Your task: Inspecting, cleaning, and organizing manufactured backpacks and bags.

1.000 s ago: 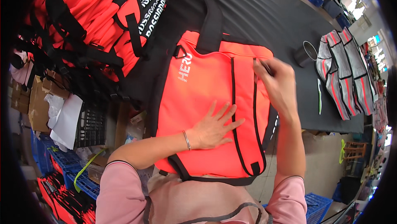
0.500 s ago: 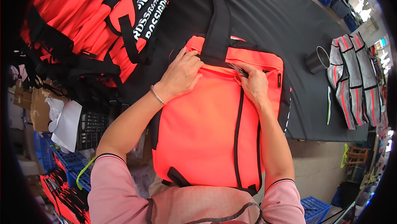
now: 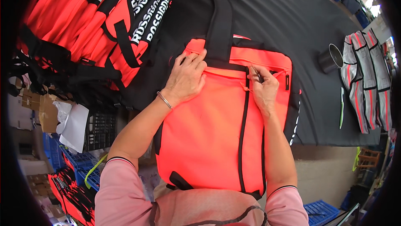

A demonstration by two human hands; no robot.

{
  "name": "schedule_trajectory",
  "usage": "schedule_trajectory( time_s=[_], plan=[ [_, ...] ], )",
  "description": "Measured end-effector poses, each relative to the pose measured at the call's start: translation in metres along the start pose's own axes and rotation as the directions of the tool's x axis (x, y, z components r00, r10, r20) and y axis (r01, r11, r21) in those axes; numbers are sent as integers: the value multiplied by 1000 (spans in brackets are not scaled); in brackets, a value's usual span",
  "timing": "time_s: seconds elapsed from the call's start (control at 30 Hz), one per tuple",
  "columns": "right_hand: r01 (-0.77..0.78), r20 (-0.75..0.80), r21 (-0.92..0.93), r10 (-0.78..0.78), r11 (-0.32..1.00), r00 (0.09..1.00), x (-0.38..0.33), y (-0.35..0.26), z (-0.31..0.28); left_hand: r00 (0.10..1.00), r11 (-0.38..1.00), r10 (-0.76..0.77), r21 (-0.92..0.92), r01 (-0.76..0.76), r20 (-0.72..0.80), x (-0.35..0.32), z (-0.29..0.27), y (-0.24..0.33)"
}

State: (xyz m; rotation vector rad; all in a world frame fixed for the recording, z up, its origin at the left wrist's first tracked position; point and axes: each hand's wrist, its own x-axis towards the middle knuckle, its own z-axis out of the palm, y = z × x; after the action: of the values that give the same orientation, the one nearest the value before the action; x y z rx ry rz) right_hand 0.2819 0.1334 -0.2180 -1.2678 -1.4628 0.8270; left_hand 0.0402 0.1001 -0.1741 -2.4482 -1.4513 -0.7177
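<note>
A bright orange-red bag with black piping leans from the table's edge toward my body, its open top seam facing up. My left hand grips the fabric at the upper left of that opening, fingers bent, beside a wide black strap. Near the opening's right part, my right hand is closed around small metal thread snips, mostly hidden by the fingers. Their tips point up at the black-edged seam. A little orange cord pull hangs from the seam just left of this hand.
A black cloth covers the table. Red and black bags are piled at the left. To the right are a dark cup, a green-and-white pen-like stick and grey striped pieces. Blue crates stand on the floor.
My right hand has drawn back slightly from the strap with the snips, whose tips now point more upward. The orange cord pull has come into view. My left hand keeps its place on the bag.
</note>
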Motion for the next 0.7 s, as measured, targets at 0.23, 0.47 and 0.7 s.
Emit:
schedule_trajectory(
  time_s=[0.23,0.47,0.7],
  plan=[
    [5,-21,95,-3,995,1000,1,1,-1,952,948,-300,-124,291,-54,72,3,-16],
    [54,-50,195,-45,979,998,4,8,-2,536,466,-754,-265,844,379,141,31,-51],
    [-73,-31,336,88,939,996,10,5,-15,841,584,-541,-707,398,26,62,2,-7]
  ],
)
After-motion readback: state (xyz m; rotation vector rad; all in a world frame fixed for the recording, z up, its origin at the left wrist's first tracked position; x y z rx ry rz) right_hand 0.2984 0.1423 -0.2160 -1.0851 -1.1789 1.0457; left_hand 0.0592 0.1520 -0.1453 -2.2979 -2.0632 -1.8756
